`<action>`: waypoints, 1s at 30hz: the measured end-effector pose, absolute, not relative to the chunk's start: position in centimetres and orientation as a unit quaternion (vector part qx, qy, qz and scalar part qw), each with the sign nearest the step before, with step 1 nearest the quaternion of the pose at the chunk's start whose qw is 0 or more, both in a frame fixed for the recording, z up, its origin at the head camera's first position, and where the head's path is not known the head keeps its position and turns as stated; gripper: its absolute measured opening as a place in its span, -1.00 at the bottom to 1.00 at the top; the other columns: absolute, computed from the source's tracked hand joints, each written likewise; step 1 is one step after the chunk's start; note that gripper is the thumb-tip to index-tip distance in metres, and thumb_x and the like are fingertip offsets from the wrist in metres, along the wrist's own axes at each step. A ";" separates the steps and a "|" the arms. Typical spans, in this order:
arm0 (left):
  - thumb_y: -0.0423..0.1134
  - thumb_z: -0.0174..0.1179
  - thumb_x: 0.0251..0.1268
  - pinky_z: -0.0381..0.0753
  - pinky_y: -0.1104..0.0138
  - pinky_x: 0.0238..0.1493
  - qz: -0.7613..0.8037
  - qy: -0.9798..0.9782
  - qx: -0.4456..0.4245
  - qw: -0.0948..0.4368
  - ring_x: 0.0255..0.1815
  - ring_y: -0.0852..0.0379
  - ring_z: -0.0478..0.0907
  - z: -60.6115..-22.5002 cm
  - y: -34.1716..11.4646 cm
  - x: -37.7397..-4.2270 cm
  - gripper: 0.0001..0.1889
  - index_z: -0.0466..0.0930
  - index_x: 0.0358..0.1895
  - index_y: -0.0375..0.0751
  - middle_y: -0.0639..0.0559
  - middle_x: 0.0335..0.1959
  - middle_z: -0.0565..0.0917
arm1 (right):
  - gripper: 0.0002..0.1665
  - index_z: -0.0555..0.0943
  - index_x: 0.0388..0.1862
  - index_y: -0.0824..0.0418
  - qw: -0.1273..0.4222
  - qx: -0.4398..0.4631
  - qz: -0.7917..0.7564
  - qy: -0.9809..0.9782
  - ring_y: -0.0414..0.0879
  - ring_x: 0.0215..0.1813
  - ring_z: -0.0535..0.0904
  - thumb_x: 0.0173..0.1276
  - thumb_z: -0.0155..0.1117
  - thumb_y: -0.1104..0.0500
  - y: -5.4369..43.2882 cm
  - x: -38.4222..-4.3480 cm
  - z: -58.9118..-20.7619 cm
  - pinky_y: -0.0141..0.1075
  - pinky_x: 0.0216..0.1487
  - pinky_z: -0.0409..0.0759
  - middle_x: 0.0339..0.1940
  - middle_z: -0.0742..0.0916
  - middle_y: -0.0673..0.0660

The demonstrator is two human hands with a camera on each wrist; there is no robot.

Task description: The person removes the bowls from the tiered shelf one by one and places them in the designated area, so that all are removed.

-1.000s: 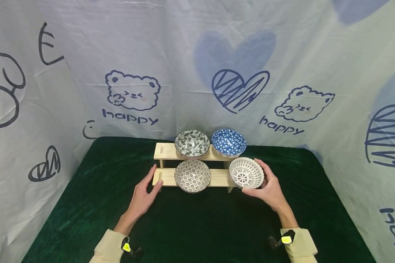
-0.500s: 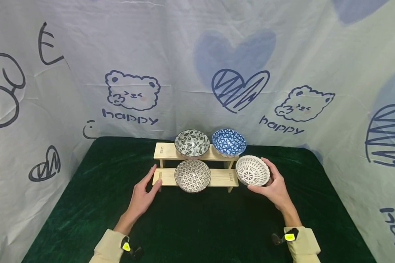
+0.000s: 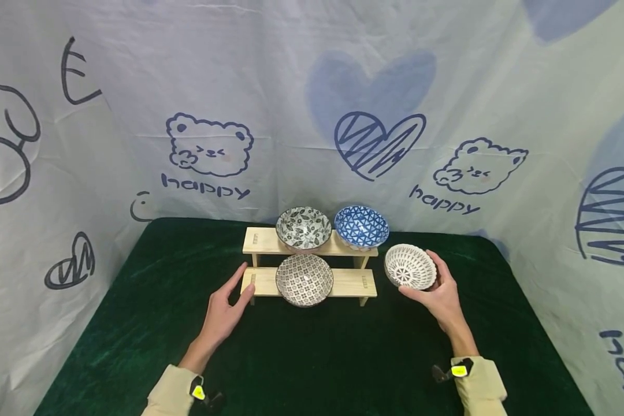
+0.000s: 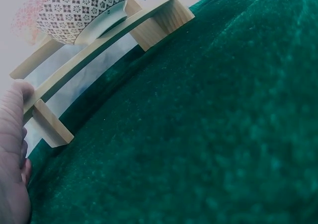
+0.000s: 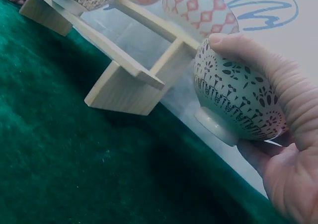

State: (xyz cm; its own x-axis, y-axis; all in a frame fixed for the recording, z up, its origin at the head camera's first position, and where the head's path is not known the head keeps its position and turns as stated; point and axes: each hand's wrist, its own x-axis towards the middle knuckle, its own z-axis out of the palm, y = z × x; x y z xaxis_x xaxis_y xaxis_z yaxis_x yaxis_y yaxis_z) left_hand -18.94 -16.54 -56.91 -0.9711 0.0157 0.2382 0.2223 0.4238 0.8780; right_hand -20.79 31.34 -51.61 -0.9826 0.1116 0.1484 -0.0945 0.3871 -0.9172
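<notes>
My right hand [image 3: 443,297] grips a white bowl [image 3: 409,267] with a dark radiating pattern inside, thumb on its near rim. In the right wrist view the bowl [image 5: 233,95] is raised off the cloth, to the right of the two-step wooden stand [image 5: 124,87]. At the left end of the lower step [image 3: 351,282], my left hand [image 3: 223,309] touches the wood with thumb and fingers spread. A brown-and-white checked bowl [image 3: 304,280] sits on that lower step. On the upper step stand a leaf-patterned bowl [image 3: 303,228] and a blue-and-white bowl [image 3: 361,226].
Dark green velvet cloth [image 3: 312,358] covers the table. Behind and at both sides hangs a pale fabric backdrop [image 3: 291,86] with blue hearts and bear drawings, close behind the upper step.
My right hand has carried the white bowl from over the lower step's right end outward to the right, away from the stand. The left hand has stayed in place.
</notes>
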 end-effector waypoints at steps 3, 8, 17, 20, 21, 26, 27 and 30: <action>0.01 0.19 0.59 0.21 -0.20 0.57 -0.531 -0.839 -0.067 0.097 0.61 -0.13 0.28 -57.0 -16.6 -19.0 -0.34 0.29 0.62 -0.09 -0.03 0.60 0.35 | 0.28 0.08 0.71 0.09 0.092 -0.024 0.550 -0.830 0.14 0.55 0.32 0.16 0.69 0.19 31.4 -21.3 -52.0 -0.18 0.57 0.32 0.63 0.32 0.24; 0.03 0.20 0.58 0.20 -0.18 0.58 -0.532 -0.839 -0.065 0.094 0.61 -0.11 0.28 -57.0 -16.5 -18.9 -0.34 0.30 0.62 -0.08 -0.02 0.60 0.35 | 0.30 0.06 0.71 0.10 0.090 -0.048 0.549 -0.829 0.16 0.58 0.29 0.15 0.70 0.16 31.5 -22.3 -52.8 0.14 0.59 0.25 0.63 0.31 0.24; 0.03 0.20 0.58 0.20 -0.18 0.58 -0.534 -0.837 -0.067 0.097 0.61 -0.12 0.28 -56.9 -16.4 -18.8 -0.34 0.30 0.61 -0.09 -0.02 0.60 0.36 | 0.32 0.06 0.71 0.12 0.094 -0.069 0.545 -0.831 0.20 0.55 0.31 0.14 0.71 0.09 31.4 -24.2 -54.3 0.13 0.59 0.28 0.63 0.32 0.27; 0.03 0.20 0.58 0.21 -0.18 0.57 -0.533 -0.838 -0.067 0.097 0.61 -0.12 0.28 -56.9 -16.4 -18.9 -0.34 0.30 0.61 -0.09 -0.02 0.60 0.36 | 0.32 0.06 0.71 0.14 0.094 -0.075 0.542 -0.832 0.21 0.56 0.30 0.14 0.71 0.10 31.4 -24.8 -54.6 0.14 0.59 0.27 0.63 0.32 0.27; 0.02 0.20 0.58 0.21 -0.18 0.58 -0.534 -0.837 -0.067 0.097 0.61 -0.11 0.28 -56.9 -16.4 -18.9 -0.34 0.30 0.61 -0.09 -0.01 0.59 0.36 | 0.32 0.06 0.71 0.14 0.094 -0.076 0.542 -0.831 0.22 0.56 0.30 0.14 0.70 0.10 31.4 -25.0 -54.7 0.15 0.59 0.26 0.63 0.32 0.28; 0.01 0.21 0.58 0.22 -0.16 0.58 -0.535 -0.836 -0.069 0.100 0.60 -0.09 0.29 -56.8 -16.4 -18.8 -0.35 0.31 0.61 -0.09 -0.01 0.59 0.37 | 0.32 0.04 0.71 0.14 0.092 -0.081 0.542 -0.831 0.23 0.58 0.27 0.15 0.70 0.09 31.3 -25.6 -55.0 0.15 0.60 0.24 0.64 0.30 0.28; 0.01 0.21 0.58 0.21 -0.16 0.58 -0.535 -0.836 -0.069 0.100 0.60 -0.09 0.29 -56.8 -16.5 -18.8 -0.35 0.31 0.61 -0.09 -0.01 0.59 0.37 | 0.32 0.04 0.71 0.14 0.091 -0.082 0.543 -0.831 0.23 0.58 0.27 0.15 0.70 0.09 31.2 -25.8 -55.1 0.15 0.61 0.24 0.64 0.29 0.28; 0.01 0.21 0.58 0.21 -0.16 0.58 -0.537 -0.835 -0.069 0.097 0.61 -0.09 0.28 -56.7 -16.5 -18.8 -0.34 0.30 0.61 -0.08 -0.01 0.59 0.36 | 0.32 0.03 0.71 0.15 0.090 -0.083 0.544 -0.830 0.24 0.58 0.26 0.16 0.69 0.08 31.1 -26.0 -55.2 0.15 0.61 0.22 0.64 0.29 0.29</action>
State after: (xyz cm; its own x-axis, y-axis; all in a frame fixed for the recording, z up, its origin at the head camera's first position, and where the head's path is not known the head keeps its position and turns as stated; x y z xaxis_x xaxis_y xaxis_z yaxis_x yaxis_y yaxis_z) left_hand -18.82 -16.48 -56.73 -0.9714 0.0114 0.2372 0.2204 0.4144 0.8830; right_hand -26.04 31.11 -55.22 -0.9700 0.2355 0.0602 0.0389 0.3946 -0.9180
